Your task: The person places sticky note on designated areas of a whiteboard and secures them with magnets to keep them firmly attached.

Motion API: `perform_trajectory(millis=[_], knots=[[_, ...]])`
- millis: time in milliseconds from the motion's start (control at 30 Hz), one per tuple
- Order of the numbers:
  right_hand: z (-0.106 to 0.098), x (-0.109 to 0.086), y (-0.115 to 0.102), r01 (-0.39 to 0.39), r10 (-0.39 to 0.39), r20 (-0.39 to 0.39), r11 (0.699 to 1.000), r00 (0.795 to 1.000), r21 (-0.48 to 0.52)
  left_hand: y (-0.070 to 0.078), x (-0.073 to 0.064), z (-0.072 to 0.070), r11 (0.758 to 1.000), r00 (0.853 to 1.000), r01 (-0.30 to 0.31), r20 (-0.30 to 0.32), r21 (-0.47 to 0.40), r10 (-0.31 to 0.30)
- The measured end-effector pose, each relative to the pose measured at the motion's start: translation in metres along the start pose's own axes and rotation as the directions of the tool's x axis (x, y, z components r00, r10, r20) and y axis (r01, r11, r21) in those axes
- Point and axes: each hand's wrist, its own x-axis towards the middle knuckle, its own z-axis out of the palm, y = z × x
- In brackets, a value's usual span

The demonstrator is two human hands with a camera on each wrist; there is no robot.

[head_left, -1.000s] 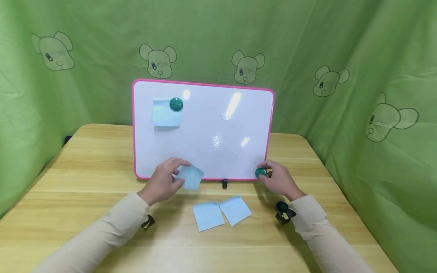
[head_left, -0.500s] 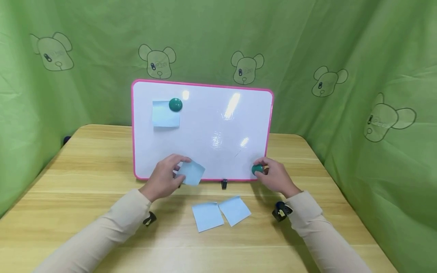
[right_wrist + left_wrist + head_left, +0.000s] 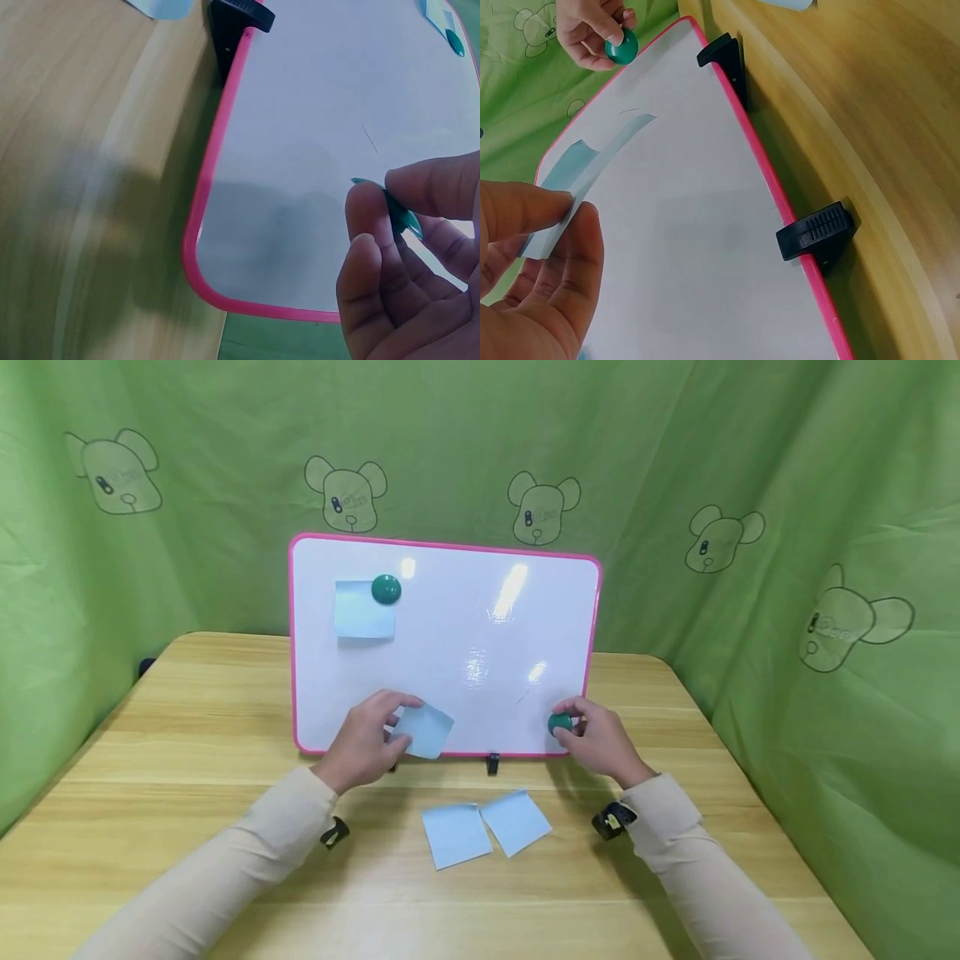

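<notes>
Raised since earlier, on my screen: blue note [image 3: 427, 732], pinched by left hand [image 3: 363, 742] before the whiteboard [image 3: 450, 627]; green magnet [image 3: 557, 722], gripped by right hand [image 3: 602, 743] near the board's lower right corner.

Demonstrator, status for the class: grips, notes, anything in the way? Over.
Left grip pinches blue note. Right grip pinches green magnet. Posted note on whiteboard, second magnet over its corner. No obstruction seen before either grip.

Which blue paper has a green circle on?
The paper on the whiteboard, upper left, with a green disc over one corner. A second paper is in the left hand; the other two papers lie on the table.
</notes>
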Motion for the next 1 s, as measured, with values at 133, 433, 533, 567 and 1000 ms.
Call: perform_trajectory(millis=[133, 433, 533, 567, 1000], knots=[[0.0, 0.002, -0.002, 0.02, -0.02, -0.015, 1.0, 1.0, 0.005, 0.001, 0.002, 0.0, 1.0, 1.0, 0.002, -0.005, 0.007, -0.002], [-0.001, 0.008, -0.007, -0.003, 0.003, -0.005, 1.0, 1.0, 0.026, -0.001, 0.009, 0.0, 0.999, 0.999, -0.02, -0.04, 0.033, 0.021], [-0.001, 0.01, -0.01, -0.008, 0.008, -0.004, 0.999, 1.0, 0.037, -0.001, 0.011, 0.0, 0.999, 0.999, -0.011, -0.046, 0.034, 0.013], [0.0, 0.011, -0.011, -0.01, 0.01, -0.005, 0.999, 1.0, 0.041, -0.001, 0.012, 0.0, 0.999, 0.999, -0.007, -0.048, 0.033, 0.008], [0.003, 0.02, -0.018, -0.017, 0.019, -0.021, 0.996, 1.0, 0.089, 0.002, 0.021, 0.001, 1.0, 0.997, 0.009, -0.075, 0.016, -0.007]])
